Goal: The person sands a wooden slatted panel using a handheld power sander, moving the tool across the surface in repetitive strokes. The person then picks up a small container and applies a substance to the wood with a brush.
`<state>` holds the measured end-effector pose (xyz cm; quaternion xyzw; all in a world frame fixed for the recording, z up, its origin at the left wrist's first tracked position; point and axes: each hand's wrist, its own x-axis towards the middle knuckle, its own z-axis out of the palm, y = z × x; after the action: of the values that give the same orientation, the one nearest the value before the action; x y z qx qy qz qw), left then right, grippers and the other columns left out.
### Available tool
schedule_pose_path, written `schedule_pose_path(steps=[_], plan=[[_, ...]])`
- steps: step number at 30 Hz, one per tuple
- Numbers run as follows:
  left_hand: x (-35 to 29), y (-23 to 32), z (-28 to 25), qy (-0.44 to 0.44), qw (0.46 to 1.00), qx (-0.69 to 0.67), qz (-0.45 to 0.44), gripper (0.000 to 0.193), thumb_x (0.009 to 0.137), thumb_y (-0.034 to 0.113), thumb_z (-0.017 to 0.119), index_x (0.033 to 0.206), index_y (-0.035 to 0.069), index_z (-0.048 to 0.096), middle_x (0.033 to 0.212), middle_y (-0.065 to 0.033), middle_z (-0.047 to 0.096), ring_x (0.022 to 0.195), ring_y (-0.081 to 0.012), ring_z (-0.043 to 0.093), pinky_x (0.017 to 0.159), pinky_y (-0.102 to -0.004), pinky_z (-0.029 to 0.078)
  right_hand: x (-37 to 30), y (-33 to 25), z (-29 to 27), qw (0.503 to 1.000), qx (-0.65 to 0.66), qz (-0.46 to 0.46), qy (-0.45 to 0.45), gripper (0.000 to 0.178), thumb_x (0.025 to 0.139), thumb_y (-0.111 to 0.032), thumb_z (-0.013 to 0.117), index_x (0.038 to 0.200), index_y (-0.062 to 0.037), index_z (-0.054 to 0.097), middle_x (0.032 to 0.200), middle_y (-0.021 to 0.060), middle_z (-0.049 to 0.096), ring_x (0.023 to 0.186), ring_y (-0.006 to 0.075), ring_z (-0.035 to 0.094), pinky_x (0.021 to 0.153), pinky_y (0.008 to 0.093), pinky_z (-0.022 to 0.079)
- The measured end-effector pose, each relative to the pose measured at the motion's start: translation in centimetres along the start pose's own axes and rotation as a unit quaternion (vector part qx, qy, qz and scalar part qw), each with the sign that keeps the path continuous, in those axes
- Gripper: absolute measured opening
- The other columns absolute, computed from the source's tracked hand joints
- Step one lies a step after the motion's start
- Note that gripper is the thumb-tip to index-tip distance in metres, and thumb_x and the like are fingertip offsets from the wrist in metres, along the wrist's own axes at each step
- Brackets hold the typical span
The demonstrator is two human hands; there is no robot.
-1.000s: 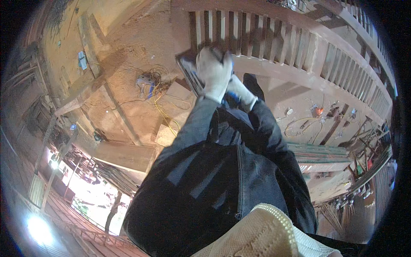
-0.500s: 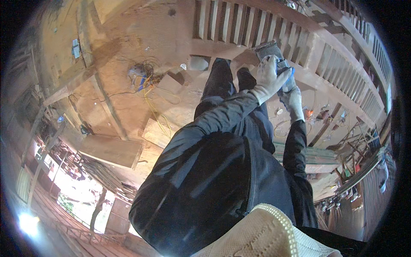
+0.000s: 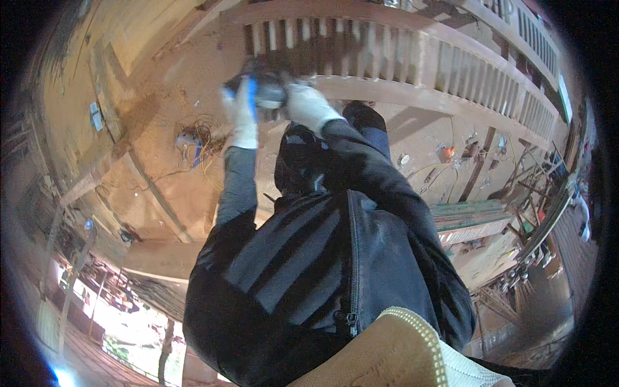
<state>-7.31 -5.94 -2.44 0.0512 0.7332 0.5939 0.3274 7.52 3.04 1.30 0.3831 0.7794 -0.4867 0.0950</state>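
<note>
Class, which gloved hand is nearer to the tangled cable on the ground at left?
Left. In the picture, the left hand is above and right of the tangled cable; the right hand is farther right, past the dark tool.

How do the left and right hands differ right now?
The left hand points nearly straight up the picture; the right hand angles up and leftward. The left hand grips the left of the dark tool, the right hand its right. Both wear pale gloves.
</note>
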Motion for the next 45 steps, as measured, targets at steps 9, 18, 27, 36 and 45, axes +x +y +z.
schedule_pose_path(steps=[9,18,27,36,45], plan=[[-3.9,3.3,10.2,0.056,0.967,0.233,0.083,0.024,0.090,0.022,0.064,0.103,0.002,0.064,0.097,-0.0087,0.068,0.089,-0.0168,0.063,0.082,-0.0332,0.050,-1.7,6.2,-4.7,0.999,-0.008,-0.031,0.016,0.067,0.078,-0.014,0.061,0.139,0.0009,0.037,0.114,0.0268,0.062,0.106,0.0387,0.061,0.089,0.0459,0.049],[-17.5,0.8,28.0,-0.042,0.950,0.282,0.131,0.022,0.085,0.023,0.067,0.099,0.006,0.067,0.092,-0.0127,0.071,0.083,-0.0247,0.070,0.075,-0.0362,0.054,-13.9,21.0,-17.4,0.999,-0.011,0.035,0.026,0.076,0.075,-0.017,0.064,0.143,0.0001,0.034,0.123,0.0256,0.059,0.115,0.0398,0.056,0.096,0.0420,0.046],[-25.1,-2.6,42.2,-0.142,0.965,0.169,0.143,0.025,0.078,0.030,0.072,0.093,0.010,0.065,0.091,-0.0079,0.068,0.085,-0.0298,0.065,0.077,-0.0411,0.050,-21.6,33.0,-24.1,0.988,0.064,0.107,0.087,0.090,0.073,-0.042,0.079,0.144,-0.0084,0.036,0.115,0.0211,0.066,0.104,0.0354,0.065,0.087,0.0415,0.051],[-20.3,-3.7,30.7,-0.004,0.978,0.167,0.124,0.018,0.082,0.016,0.071,0.095,0.004,0.067,0.090,-0.0097,0.071,0.085,-0.0181,0.068,0.080,-0.0316,0.053,-15.6,22.5,-20.4,0.996,-0.025,0.066,-0.046,0.082,0.077,-0.020,0.070,0.147,-0.0060,0.030,0.126,0.0258,0.057,0.118,0.0390,0.055,0.098,0.0419,0.045],[-3.4,2.5,29.9,0.006,0.972,0.165,0.169,0.032,0.080,0.030,0.070,0.101,0.006,0.069,0.093,-0.0150,0.071,0.087,-0.0290,0.069,0.079,-0.0377,0.052,1.9,19.2,-20.7,0.997,-0.081,0.004,0.008,0.053,0.086,-0.035,0.062,0.125,-0.0001,0.052,0.103,0.0274,0.065,0.097,0.0424,0.064,0.082,0.0479,0.051]])
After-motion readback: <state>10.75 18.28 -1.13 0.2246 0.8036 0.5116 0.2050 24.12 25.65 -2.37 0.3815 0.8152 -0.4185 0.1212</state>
